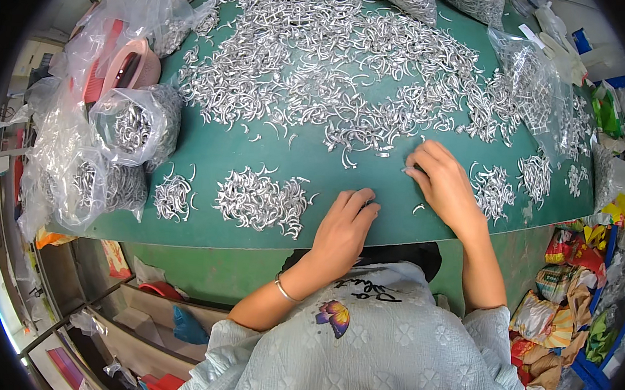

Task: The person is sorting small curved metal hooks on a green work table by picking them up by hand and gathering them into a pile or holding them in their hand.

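A wide heap of small curved silver metal hooks (322,58) covers the far part of a green table (201,227). My right hand (440,184) lies palm down at the heap's near edge, its fingertips pinching one metal hook (405,171). My left hand (344,225), a thin bangle on its wrist, rests nearer the table's front edge with its fingers curled down; whether it holds anything is hidden. Two small sorted piles (261,200) (173,197) lie to the left of it. One loose hook (418,208) sits between my hands.
Clear plastic bags full of hooks (132,128) stand at the table's left edge, more (534,80) at the right and back. Smaller hook piles (494,189) lie right of my right hand. Coloured wrappers and bags (574,286) fill the floor at the right; shelves (101,311) sit lower left.
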`<action>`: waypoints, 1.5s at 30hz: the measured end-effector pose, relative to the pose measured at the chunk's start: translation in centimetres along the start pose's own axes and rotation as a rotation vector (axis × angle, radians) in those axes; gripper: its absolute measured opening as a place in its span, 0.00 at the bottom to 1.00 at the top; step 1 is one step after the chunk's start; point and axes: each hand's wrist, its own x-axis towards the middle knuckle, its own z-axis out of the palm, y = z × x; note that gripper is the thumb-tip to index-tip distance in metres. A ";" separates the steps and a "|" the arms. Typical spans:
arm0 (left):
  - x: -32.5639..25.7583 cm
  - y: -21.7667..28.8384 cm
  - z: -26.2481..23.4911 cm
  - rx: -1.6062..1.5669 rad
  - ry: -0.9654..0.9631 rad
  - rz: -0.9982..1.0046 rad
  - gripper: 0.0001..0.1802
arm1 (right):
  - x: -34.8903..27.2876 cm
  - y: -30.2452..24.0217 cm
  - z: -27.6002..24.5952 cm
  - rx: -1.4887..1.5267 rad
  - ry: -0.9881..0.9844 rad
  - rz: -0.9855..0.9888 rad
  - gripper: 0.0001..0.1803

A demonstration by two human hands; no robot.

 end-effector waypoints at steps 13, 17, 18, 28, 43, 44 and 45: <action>-0.5 -0.1 -0.5 -0.028 0.073 -0.066 0.13 | 0.3 -1.3 1.1 -0.073 0.181 -0.106 0.04; 0.1 0.6 -0.1 -0.067 0.152 -0.112 0.15 | -1.9 -2.8 2.0 0.001 -0.011 -0.152 0.06; 0.4 1.0 -0.1 -0.076 0.192 -0.133 0.16 | -2.2 -3.1 1.7 0.077 -0.042 -0.111 0.07; 0.4 0.6 0.8 0.006 -0.010 -0.112 0.19 | -4.5 -2.6 0.7 0.067 -0.039 0.031 0.09; 0.2 0.7 0.6 0.019 0.003 -0.116 0.13 | 0.1 1.1 0.5 -0.030 0.244 0.193 0.07; 0.0 0.7 0.5 0.021 0.020 -0.117 0.13 | -0.4 1.1 0.2 -0.007 0.178 0.228 0.07; -0.3 0.6 0.4 0.023 0.038 -0.119 0.14 | -0.9 0.8 -0.5 0.015 0.111 0.263 0.07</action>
